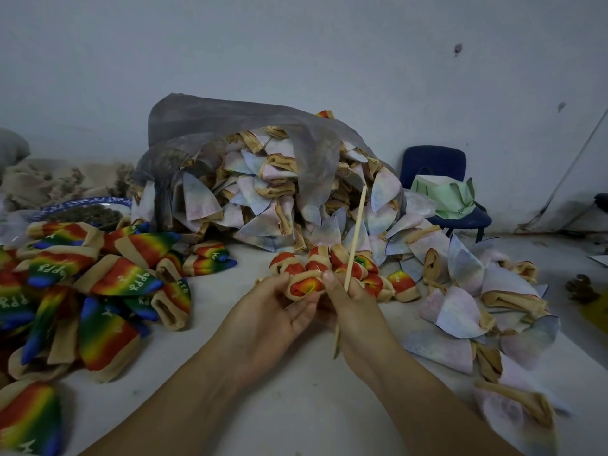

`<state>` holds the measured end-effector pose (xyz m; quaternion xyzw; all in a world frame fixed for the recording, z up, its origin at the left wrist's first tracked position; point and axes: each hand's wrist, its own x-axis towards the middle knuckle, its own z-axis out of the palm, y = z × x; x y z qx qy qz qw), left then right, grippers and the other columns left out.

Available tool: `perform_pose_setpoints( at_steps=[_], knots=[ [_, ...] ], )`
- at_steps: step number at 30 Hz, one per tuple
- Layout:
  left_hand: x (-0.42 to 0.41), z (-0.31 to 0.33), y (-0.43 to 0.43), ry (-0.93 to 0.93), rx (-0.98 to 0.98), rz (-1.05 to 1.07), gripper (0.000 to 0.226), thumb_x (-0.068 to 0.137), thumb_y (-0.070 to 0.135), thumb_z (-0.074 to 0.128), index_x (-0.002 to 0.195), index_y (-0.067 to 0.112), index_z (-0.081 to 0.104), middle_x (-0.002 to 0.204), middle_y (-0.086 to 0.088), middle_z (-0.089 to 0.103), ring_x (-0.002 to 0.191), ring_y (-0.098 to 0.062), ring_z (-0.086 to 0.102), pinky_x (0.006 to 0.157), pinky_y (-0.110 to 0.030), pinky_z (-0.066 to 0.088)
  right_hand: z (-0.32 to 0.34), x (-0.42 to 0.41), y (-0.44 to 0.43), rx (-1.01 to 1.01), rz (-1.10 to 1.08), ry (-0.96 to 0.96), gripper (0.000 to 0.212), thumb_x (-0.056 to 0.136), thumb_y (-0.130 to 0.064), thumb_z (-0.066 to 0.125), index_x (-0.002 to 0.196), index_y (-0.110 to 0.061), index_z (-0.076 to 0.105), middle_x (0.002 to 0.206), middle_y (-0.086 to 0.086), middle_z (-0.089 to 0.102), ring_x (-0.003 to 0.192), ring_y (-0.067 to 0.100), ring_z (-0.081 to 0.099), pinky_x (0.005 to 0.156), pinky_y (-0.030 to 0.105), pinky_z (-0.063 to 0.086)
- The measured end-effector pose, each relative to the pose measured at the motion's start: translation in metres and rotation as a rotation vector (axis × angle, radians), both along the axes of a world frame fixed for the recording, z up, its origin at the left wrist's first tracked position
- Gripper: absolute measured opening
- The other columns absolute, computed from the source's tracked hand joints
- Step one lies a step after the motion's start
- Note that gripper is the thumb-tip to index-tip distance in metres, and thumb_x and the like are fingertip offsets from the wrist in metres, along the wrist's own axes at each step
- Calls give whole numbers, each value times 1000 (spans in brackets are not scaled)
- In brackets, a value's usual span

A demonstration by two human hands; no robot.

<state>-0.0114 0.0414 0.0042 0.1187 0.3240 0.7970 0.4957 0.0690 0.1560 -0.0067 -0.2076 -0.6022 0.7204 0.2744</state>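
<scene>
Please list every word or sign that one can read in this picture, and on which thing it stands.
"APPY", white, on a rainbow fabric piece in the left pile; first letter hidden.
"PPY" on another rainbow piece at the left edge.
White marks on the blue plate rim: too blurred.
Small print on the green bag: too small.

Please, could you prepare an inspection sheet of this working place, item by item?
Surface: white table, bare before the hands, slightly soiled.
Job's things: rainbow fabric piece with tan band, held by both hands; wooden stick, tilted upward.
Clutter: rainbow pieces heaped left; pale pieces spilling from grey bag rightward; blue-rimmed plate far left.
Hands: left hand grips the piece; right hand holds the stick, thumb on the piece.
Cables: thin line slanting down the right wall, perhaps a cable.
Surroundings: grey wall; blue chair bearing a green bag.
</scene>
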Motion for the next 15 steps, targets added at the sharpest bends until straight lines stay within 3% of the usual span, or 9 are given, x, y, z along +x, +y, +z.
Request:
perform_pose_setpoints(
  at_steps=[3, 5, 9, 12, 14, 15],
  knots=[
    [1, -3, 3, 196, -118, 120, 32, 74, 27, 75, 98, 6, 69, 88, -10, 70, 68, -13, 65, 60, -25, 56, -1, -2, -1, 75, -27, -10, 23, 97, -31, 53, 102, -14, 67, 92, 9, 74, 89, 23, 71, 88, 46, 55],
    [0, -5, 2, 230, -148, 174, 34, 72, 25, 76, 98, 8, 62, 79, -9, 68, 64, -12, 63, 58, -25, 54, 0, -3, -3, 101, -42, -15, 23, 97, -30, 53, 101, -14, 67, 89, 9, 74, 85, 24, 72, 87, 46, 56],
    [1, -6, 4, 385, -213, 221, 39, 77, 28, 73, 112, 13, 63, 84, -8, 74, 73, -19, 70, 62, -24, 55, -3, -4, -4, 103, -77, -37, 23, 96, -33, 53, 100, -16, 67, 92, 8, 73, 92, 25, 69, 90, 48, 53],
    [3, -7, 6, 575, -322, 272, 21, 92, 27, 64, 109, 17, 66, 88, -4, 76, 82, -18, 74, 68, -22, 57, -4, -5, -4, 83, -95, -42, 22, 96, -34, 52, 100, -17, 66, 94, 9, 72, 93, 26, 68, 90, 49, 53],
    [2, -10, 7, 655, -380, 300, 15, 94, 31, 61, 104, 22, 69, 92, -1, 76, 85, -16, 73, 76, -27, 58, -4, -5, -4, 128, -118, -46, 20, 96, -35, 51, 98, -20, 65, 94, 8, 71, 92, 25, 67, 87, 42, 55],
    [1, -12, 7, 681, -410, 309, 13, 94, 34, 61, 100, 27, 70, 97, 1, 75, 87, -16, 72, 81, -31, 58, -3, -5, -4, 209, -142, -59, 18, 96, -37, 51, 94, -23, 64, 93, 7, 69, 89, 22, 66, 82, 32, 55]
  ],
)
